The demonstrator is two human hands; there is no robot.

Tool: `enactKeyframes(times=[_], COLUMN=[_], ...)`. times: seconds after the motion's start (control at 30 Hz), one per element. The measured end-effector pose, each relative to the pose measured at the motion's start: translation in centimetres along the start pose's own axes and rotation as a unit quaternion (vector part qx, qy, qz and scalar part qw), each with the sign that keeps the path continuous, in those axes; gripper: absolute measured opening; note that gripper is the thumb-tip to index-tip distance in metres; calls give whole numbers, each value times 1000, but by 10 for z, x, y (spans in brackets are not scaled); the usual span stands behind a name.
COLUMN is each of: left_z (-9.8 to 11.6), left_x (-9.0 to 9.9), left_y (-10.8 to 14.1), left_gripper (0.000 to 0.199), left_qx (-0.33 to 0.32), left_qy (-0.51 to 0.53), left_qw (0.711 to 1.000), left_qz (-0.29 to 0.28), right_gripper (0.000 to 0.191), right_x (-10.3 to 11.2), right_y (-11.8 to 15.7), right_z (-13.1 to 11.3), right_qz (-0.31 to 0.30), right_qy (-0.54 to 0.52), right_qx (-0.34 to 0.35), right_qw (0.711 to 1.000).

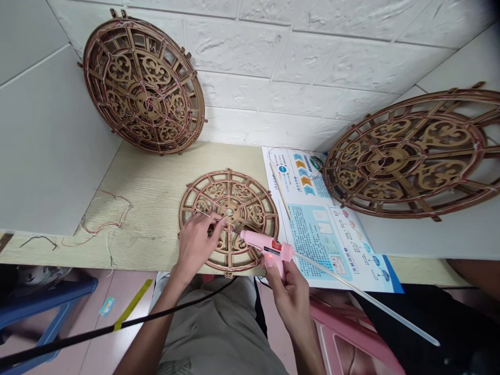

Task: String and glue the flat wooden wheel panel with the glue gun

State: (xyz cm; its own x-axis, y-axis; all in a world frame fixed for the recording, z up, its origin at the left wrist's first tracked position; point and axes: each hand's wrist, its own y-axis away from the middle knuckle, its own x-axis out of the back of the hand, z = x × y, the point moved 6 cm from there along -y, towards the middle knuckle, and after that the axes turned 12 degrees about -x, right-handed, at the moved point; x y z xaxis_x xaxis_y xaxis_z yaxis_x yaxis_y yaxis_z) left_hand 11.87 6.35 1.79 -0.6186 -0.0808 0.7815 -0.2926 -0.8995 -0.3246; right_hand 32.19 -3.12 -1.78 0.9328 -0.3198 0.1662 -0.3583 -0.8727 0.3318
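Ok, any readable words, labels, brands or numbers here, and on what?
Printed sheet on the table: headings and small print, all too small and blurred to read.
Pink glue gun: no readable marking.
Nothing else in view can be read.

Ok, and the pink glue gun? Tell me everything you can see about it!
The hot glue gun is pink and looks like smooth plastic, with a small red light glowing near its front. A long, clear glue stick sticks out of its back. The person's right hand grips its handle and holds it sideways, with the nozzle pointing left above a round wooden lattice wheel. I can't tell whether the nozzle touches the wheel.
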Motion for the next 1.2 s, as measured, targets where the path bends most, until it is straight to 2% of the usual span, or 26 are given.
enactKeyframes(times=[0.5, 0.8, 1.0, 1.2], left_z=[0, 0, 1, 1], left_x=[1, 2, 2, 3], left_y=[0, -1, -1, -1], left_gripper=[21, 18, 20, 19], left_qx=[2, 14, 12, 9], left_qy=[3, -3, 5, -1], left_qw=[1000, 1000, 1000, 1000], left_qz=[1, 1, 0, 6], right_gripper=[54, 46, 42, 42], right_x=[-2, -2, -2, 8], right_y=[2, 7, 7, 14], right_z=[-2, -13, -16, -21], right_qz=[0, 2, 3, 37], right_qy=[15, 84, 99, 129], right_qx=[7, 93, 93, 102], right_qw=[1000, 992, 991, 986])
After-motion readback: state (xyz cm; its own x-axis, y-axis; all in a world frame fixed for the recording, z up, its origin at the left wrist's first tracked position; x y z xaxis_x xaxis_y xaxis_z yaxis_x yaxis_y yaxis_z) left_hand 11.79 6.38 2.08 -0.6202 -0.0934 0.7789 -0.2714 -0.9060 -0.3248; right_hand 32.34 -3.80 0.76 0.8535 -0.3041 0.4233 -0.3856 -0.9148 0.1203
